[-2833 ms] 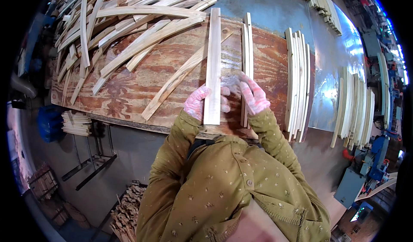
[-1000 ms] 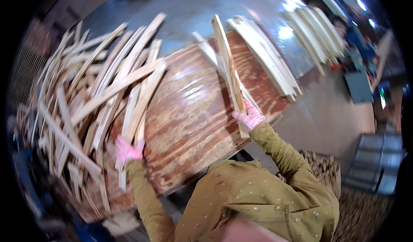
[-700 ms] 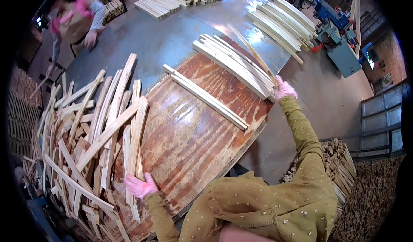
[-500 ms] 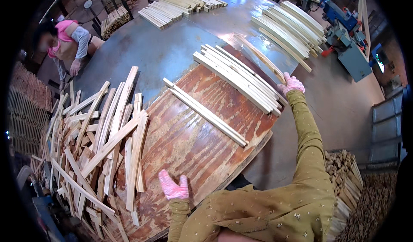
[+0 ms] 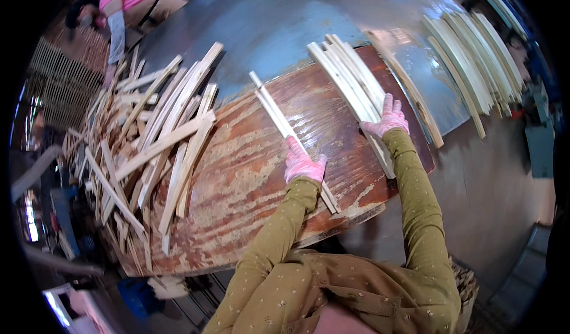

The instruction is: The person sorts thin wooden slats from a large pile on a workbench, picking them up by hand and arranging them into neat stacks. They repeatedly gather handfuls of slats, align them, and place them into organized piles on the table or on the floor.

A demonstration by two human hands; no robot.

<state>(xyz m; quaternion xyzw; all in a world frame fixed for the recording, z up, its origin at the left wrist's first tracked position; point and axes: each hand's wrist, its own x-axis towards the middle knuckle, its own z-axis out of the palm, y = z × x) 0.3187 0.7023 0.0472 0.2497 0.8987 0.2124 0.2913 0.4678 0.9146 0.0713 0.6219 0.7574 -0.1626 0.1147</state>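
My left hand [image 5: 304, 162], in a pink-and-white glove, rests across a pair of thin pale wood strips [image 5: 274, 111], its fingers stretched out and the thumb apart. Spread over a side-by-side row of pale wood strips [image 5: 344, 76] is my right hand [image 5: 389, 115], gloved alike, with its thumb toward the row's left side. Both hands lie on top of the strips; any grip beneath them is hidden. A single darker-edged wood strip [image 5: 407, 87] lies apart, right of that row. The strips rest on a worn reddish plywood board [image 5: 237, 185].
A jumbled heap of wood strips [image 5: 160, 135] covers the board's left part. More strips [image 5: 475, 61] lie lined up on the metal tabletop [image 5: 261, 31] at far right. A co-worker [image 5: 127, 7] in pink bends over at far left. Grey machinery [image 5: 539, 138] stands at the right.
My right hand has let go of the single strip, now lying down, and moved left onto the row. My left hand has moved up and right onto the pair. The view has shifted.
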